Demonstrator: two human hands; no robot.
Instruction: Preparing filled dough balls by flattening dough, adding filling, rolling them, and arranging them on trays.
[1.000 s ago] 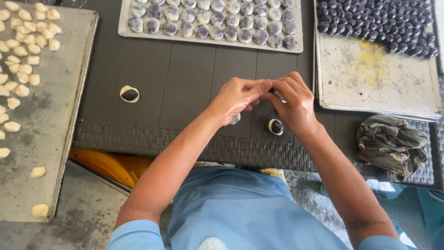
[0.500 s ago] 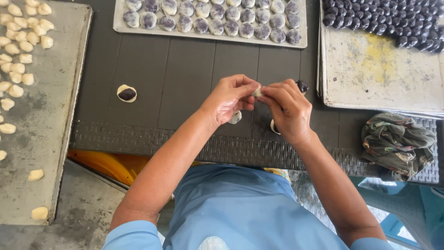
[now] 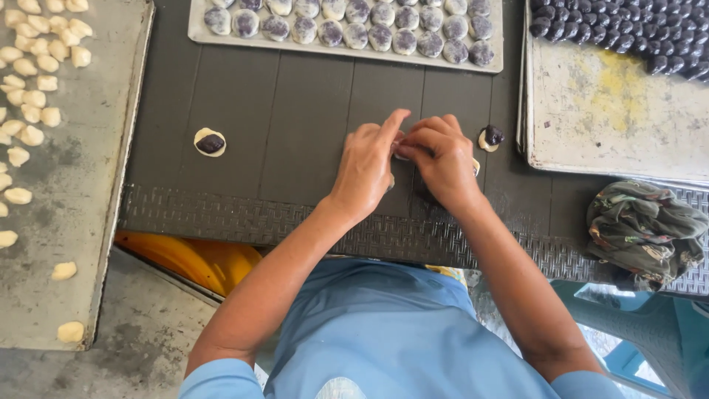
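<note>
centrally, a small piece of dough (image 3: 401, 154) is being pinched between the fingertips of the left hand (image 3: 367, 168) and the right hand (image 3: 442, 162), just above the dark slatted surface (image 3: 295, 111). both grips are being kept narrow around the piece, and most of it is being hidden by the fingers, so its filling cannot be told. the two hands are being pressed together, touching at the fingertips.

just right of the right hand, a pale dough round topped with a dark purple ball (image 3: 490, 137) is being left lying on the surface. well to the left, a flat dough disc with a dark filling in its middle (image 3: 210, 142) is being left lying alone.

along the far edge, a metal tray (image 3: 198, 32) is being filled with rows of pale balls through which purple is showing. at the far right, a worn metal tray with a yellow stain (image 3: 613, 118) is being used to carry rows of dark purple balls (image 3: 628, 29) along its far side. at the left, a grey board (image 3: 88, 185) is being covered with many small pale dough lumps (image 3: 33, 96).

a crumpled patterned cloth (image 3: 642, 233) is being left lying at the right near edge of the surface. no labels or packages are being shown.
</note>
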